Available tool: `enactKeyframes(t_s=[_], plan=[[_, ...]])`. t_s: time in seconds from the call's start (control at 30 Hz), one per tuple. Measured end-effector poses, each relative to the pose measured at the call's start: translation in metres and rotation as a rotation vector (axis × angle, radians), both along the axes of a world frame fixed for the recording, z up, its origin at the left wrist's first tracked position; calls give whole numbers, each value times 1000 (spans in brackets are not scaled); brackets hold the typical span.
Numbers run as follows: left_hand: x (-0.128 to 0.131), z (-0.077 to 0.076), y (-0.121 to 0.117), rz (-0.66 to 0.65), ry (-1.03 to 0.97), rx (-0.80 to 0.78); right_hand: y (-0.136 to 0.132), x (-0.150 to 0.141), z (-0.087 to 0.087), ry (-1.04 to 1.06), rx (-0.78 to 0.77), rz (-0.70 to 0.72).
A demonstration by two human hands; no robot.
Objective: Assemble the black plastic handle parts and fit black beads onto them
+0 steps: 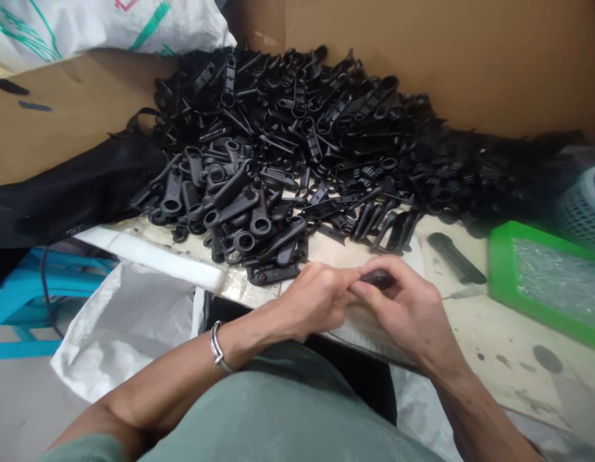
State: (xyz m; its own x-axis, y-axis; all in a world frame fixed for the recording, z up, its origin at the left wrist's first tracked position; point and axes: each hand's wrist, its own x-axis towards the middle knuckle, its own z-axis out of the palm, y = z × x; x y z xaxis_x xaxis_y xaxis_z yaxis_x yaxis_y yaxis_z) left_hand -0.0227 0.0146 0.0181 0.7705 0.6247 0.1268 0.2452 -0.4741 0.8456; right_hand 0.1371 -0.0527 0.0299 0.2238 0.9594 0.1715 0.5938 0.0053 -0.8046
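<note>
Close to the table's front edge, my right hand (410, 305) pinches a dark plastic part (378, 278) between thumb and fingers. My left hand (321, 292) is closed at the left end of the same part, its fingertips meeting those of my right hand. Most of the part is hidden by the fingers, so its full shape cannot be seen. Just beyond my left hand lies a heap of black plastic lever arms (259, 224) with ring-shaped ends. Behind my right hand, several narrow black pieces (386, 228) lie side by side.
A large pile of black parts (297, 102) rises against cardboard walls (446, 58). On the right are a loose black part (456, 258), a green tray (502, 269) of small clear pieces and a pale basket (588, 199). A white sack (119, 333) hangs below, beside a blue stool (23, 301).
</note>
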Motion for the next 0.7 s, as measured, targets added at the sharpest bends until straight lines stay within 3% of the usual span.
enactKeyframes(t_s=[0.2, 0.5, 0.7], plan=[[0, -5, -4, -50, -58, -312, -3, 8, 0, 5, -99, 68], [5, -15, -9, -7, 17, -175, -3, 4, -7, 19, -111, 18], [3, -15, -2, -61, -108, -491, -4, 18, -10, 125, -106, 55]])
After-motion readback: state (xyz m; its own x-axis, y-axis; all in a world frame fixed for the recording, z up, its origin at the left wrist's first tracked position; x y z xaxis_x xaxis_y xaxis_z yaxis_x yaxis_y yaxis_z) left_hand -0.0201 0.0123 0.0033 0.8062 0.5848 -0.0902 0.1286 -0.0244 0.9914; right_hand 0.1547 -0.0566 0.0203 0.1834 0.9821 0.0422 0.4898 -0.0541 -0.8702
